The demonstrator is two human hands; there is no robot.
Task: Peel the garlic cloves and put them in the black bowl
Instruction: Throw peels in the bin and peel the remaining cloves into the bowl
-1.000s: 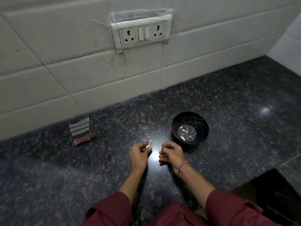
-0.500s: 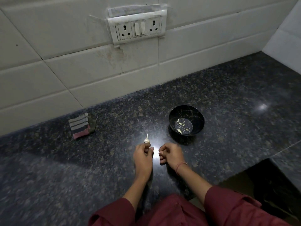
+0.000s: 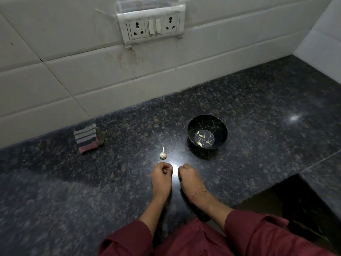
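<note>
Garlic bulb (image 3: 163,155) centre tabletop (image 3: 258,108); black bowl (image 3: 220,130) with peeled cloves (image 3: 201,135); left hand (image 3: 162,176), right hand (image 3: 188,176) curled, grip contents hidden.

Black bowl (image 3: 219,126) upright on dark granite countertop (image 3: 258,108), four peeled garlic cloves (image 3: 202,135) inside. Garlic bulb (image 3: 163,155) with stalk up, on counter left of bowl, apart from it. Left hand (image 3: 162,175) and right hand (image 3: 188,177) nearer camera than bowl, side by side, fingers curled; contents hidden. Folded striped cloth (image 3: 86,138) far left of bowl. Socket panel (image 3: 151,25) on tiled wall beyond bowl.
</note>
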